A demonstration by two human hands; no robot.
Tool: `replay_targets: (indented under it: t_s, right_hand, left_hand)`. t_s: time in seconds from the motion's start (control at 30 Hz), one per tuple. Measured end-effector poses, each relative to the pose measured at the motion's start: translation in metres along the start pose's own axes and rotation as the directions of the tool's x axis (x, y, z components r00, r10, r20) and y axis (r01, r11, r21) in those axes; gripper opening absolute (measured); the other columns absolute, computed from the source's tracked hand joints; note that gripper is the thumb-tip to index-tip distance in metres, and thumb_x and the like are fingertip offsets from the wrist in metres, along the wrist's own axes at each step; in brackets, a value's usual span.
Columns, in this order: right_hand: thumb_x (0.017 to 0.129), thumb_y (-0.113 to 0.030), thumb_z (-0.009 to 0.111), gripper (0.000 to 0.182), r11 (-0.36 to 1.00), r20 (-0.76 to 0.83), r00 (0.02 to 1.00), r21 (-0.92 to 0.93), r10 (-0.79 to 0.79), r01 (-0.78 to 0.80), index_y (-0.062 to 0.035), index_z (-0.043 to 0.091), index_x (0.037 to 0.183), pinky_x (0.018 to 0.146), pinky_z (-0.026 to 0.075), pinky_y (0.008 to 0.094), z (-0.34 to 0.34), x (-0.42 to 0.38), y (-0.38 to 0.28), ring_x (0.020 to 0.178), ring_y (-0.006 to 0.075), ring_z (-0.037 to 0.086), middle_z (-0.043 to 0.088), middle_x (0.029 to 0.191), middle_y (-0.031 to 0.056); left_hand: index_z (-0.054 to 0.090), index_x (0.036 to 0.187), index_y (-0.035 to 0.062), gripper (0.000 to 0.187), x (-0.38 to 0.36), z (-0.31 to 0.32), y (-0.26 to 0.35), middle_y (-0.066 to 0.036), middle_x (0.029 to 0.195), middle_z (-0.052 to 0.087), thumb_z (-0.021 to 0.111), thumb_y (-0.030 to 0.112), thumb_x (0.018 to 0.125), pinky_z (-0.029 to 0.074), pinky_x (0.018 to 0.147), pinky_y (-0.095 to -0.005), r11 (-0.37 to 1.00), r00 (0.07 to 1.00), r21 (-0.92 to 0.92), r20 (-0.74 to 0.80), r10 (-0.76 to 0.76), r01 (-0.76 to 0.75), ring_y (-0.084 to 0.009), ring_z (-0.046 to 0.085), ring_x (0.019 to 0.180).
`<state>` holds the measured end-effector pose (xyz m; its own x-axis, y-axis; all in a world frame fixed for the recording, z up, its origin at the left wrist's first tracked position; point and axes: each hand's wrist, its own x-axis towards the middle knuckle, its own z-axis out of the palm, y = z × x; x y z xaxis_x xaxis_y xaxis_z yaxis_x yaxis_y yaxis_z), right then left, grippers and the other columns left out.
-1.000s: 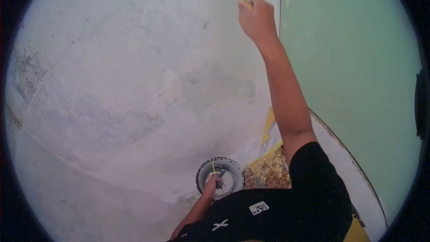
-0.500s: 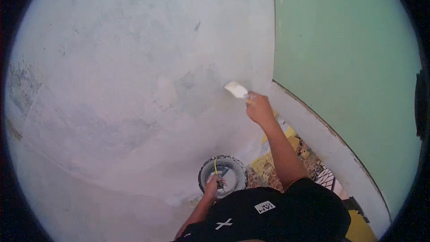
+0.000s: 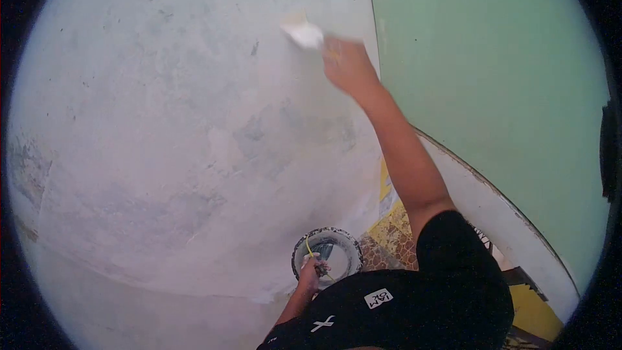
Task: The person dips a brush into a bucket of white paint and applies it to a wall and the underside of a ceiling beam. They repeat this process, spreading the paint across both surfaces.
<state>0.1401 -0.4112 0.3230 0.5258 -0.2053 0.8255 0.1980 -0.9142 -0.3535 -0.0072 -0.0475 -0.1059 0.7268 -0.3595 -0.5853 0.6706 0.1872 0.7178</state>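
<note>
My right hand (image 3: 350, 66) is closed round the handle of a paintbrush (image 3: 302, 34), its wide white head slightly smeared by motion. The brush is up at the pale, patchy wall (image 3: 194, 123), left of the green panel. Low in the view, my left hand (image 3: 311, 269) is closed on the yellow handle (image 3: 309, 245) of a round bucket (image 3: 356, 249). Paint stains cover the bucket's dark rim, and whitish-grey paint shows inside. My left fingers overlap the bucket's opening, and my black shirt hides its lower edge.
The green panel (image 3: 492, 52) fills the right side, with a white ledge (image 3: 476, 188) curving below it. Beneath my right arm lies a patterned brown and yellow floor (image 3: 392, 240). Grey scuffs and darker patches mark the pale wall.
My right hand has swept the paintbrush upward and a little left along the wall, the arm stretching further out. My left hand keeps hold of the bucket handle; the view has shifted slightly.
</note>
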Motion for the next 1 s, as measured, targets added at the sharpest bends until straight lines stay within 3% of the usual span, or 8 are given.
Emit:
replay_targets:
  t_s: [0.3, 0.4, 0.43, 0.5, 0.6, 0.8, 0.83, 1.0]
  right_hand:
    - [0.079, -0.011, 0.060, 0.019, 0.922, 0.330, 0.883, 0.081, 0.333, -0.378, -0.0043, 0.063, 0.096, 0.077, 0.052, 0.0525, -0.016, -0.192, 0.066, 0.084, 0.0434, 0.063, 0.065, 0.086, 0.0218]
    - [0.083, -0.024, 0.062, 0.025, 0.997, -0.051, 0.996, -0.027, 0.071, -0.072, -0.0012, 0.063, 0.093, 0.072, 0.051, 0.0517, -0.068, -0.101, 0.046, 0.082, 0.0426, 0.064, 0.065, 0.083, 0.0235]
    - [0.083, -0.029, 0.067, 0.030, 0.991, -0.289, 0.953, 0.118, 0.095, -0.063, 0.0005, 0.064, 0.089, 0.069, 0.049, 0.0417, -0.078, -0.063, 0.036, 0.074, 0.0318, 0.063, 0.064, 0.080, 0.0213]
    - [0.084, -0.030, 0.066, 0.030, 0.983, -0.268, 0.959, 0.178, 0.093, -0.046, -0.0005, 0.062, 0.085, 0.065, 0.048, 0.0405, -0.105, 0.014, 0.009, 0.066, 0.0278, 0.057, 0.061, 0.073, 0.0181]
    - [0.082, -0.025, 0.061, 0.024, 0.959, -0.444, 0.896, 0.256, 0.008, 0.118, -0.0035, 0.064, 0.093, 0.070, 0.051, 0.0464, -0.084, 0.079, 0.013, 0.076, 0.0433, 0.063, 0.064, 0.076, 0.0243]
    - [0.082, -0.017, 0.061, 0.017, 1.000, -0.143, 0.989, -0.022, -0.025, 0.022, -0.0023, 0.062, 0.090, 0.068, 0.051, 0.0512, -0.011, -0.008, 0.066, 0.074, 0.0420, 0.062, 0.064, 0.083, 0.0199]
    - [0.081, -0.016, 0.061, 0.018, 0.960, -0.144, 0.966, -0.217, -0.213, 0.179, -0.0016, 0.060, 0.093, 0.069, 0.051, 0.0507, 0.027, -0.044, 0.115, 0.076, 0.0419, 0.062, 0.064, 0.083, 0.0210]
    - [0.082, -0.014, 0.065, 0.026, 0.959, 0.230, 0.933, -0.006, 0.278, -0.285, -0.0014, 0.066, 0.105, 0.086, 0.049, 0.0490, 0.062, -0.221, 0.148, 0.093, 0.0431, 0.063, 0.067, 0.099, 0.0237]
  left_hand:
    - [0.050, 0.115, 0.0131, 0.024, -0.018, 0.028, -0.020, -0.012, 0.085, 0.064, 0.045, 0.022, 0.094, 0.049, 0.064, -0.0346, 0.987, 0.994, 0.114, -0.007, 0.112, -0.111, -0.0231, 0.066, 0.072]
    - [0.050, 0.116, 0.0122, 0.024, -0.029, 0.021, -0.024, -0.012, 0.087, 0.064, 0.043, 0.021, 0.094, 0.049, 0.065, -0.0343, 0.987, 0.994, 0.118, -0.017, 0.112, -0.110, -0.0230, 0.066, 0.073]
    - [0.050, 0.116, 0.0121, 0.024, -0.030, 0.020, -0.022, -0.011, 0.087, 0.063, 0.043, 0.022, 0.095, 0.049, 0.065, -0.0343, 0.985, 0.995, 0.143, -0.010, 0.098, -0.095, -0.0230, 0.066, 0.073]
    - [0.050, 0.116, 0.0120, 0.024, -0.028, 0.016, -0.017, -0.011, 0.088, 0.063, 0.043, 0.022, 0.096, 0.049, 0.065, -0.0343, 0.984, 0.998, 0.166, -0.005, 0.070, -0.068, -0.0230, 0.066, 0.073]
    - [0.050, 0.117, 0.0126, 0.024, -0.025, 0.018, -0.008, -0.011, 0.090, 0.063, 0.043, 0.027, 0.099, 0.050, 0.065, -0.0352, 0.994, 0.999, 0.107, -0.019, 0.041, -0.039, -0.0236, 0.066, 0.073]
    - [0.049, 0.118, 0.0112, 0.025, -0.019, 0.006, -0.005, -0.014, 0.085, 0.062, 0.043, 0.019, 0.095, 0.053, 0.070, -0.0384, 0.998, 1.000, 0.053, -0.024, -0.019, 0.021, -0.0259, 0.065, 0.074]
    - [0.049, 0.118, 0.0100, 0.026, -0.024, 0.012, -0.003, -0.014, 0.084, 0.061, 0.042, 0.016, 0.093, 0.053, 0.070, -0.0393, 0.997, 1.000, 0.079, -0.018, 0.026, -0.024, -0.0266, 0.064, 0.074]
    - [0.048, 0.116, 0.0059, 0.026, -0.018, 0.013, -0.011, -0.014, 0.081, 0.060, 0.042, 0.011, 0.091, 0.055, 0.072, -0.0408, 0.991, 0.994, 0.079, 0.000, 0.111, -0.111, -0.0272, 0.063, 0.072]
